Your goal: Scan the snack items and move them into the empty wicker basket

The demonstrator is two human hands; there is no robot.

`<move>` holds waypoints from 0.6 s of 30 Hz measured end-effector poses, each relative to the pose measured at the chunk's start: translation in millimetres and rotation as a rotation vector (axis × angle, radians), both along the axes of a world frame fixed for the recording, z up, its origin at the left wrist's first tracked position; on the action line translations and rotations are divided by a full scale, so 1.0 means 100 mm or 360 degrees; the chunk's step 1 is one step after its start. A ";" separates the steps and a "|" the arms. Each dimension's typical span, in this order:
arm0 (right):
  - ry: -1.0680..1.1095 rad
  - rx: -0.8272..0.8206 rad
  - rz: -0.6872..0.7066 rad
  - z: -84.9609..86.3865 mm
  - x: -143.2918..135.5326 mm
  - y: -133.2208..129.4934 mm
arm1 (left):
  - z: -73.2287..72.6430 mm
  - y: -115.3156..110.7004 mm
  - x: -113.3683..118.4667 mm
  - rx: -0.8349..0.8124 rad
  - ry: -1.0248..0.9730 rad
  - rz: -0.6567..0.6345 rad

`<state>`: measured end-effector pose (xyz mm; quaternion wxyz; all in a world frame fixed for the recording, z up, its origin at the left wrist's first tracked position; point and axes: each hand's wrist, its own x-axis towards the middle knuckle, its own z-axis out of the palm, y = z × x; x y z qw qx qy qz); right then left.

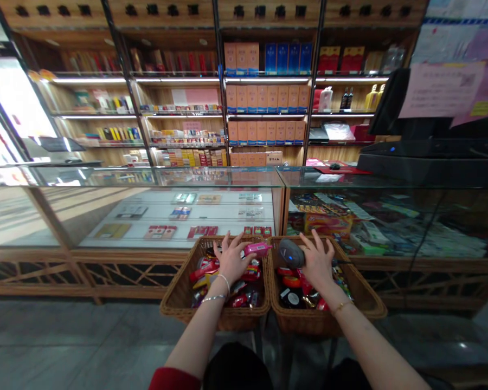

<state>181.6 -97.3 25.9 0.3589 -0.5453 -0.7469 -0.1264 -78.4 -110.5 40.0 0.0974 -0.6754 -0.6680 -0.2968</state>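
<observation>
My left hand (232, 260) is over the left wicker basket (171, 295), with a small pink tube-like pack (257, 249) between thumb and forefinger; its other fingers are spread. A barcode is on the side of the pack. Above the right wicker basket (368, 306), my right hand (318, 260) grips a grey barcode scanner (290, 253) whose head points left toward the pink pack. The scanner's handle is mostly hidden by the hand. Small wrapped goods (241, 299) fill the left basket, and round tubs and packets (291, 297) lie in the right one.
Behind the baskets stands a glass display counter (179, 179) with flat packs inside. A monitor (390, 103) with pink papers rises at the right, and a dark cable (425, 238) hangs below. Shelves of boxes (266, 97) line the back wall.
</observation>
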 end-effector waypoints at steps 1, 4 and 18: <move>-0.0007 0.0005 0.0009 -0.01 -0.01 0.00 | 0.00 -0.02 -0.02 -0.0013 -0.0004 0.0002; -0.0031 0.0010 0.0027 -0.03 -0.01 0.00 | 0.01 -0.09 -0.10 -0.0055 -0.0022 -0.0003; -0.0099 0.0059 -0.0005 -0.13 -0.01 0.03 | 0.05 -0.20 -0.22 -0.0020 0.0011 -0.0049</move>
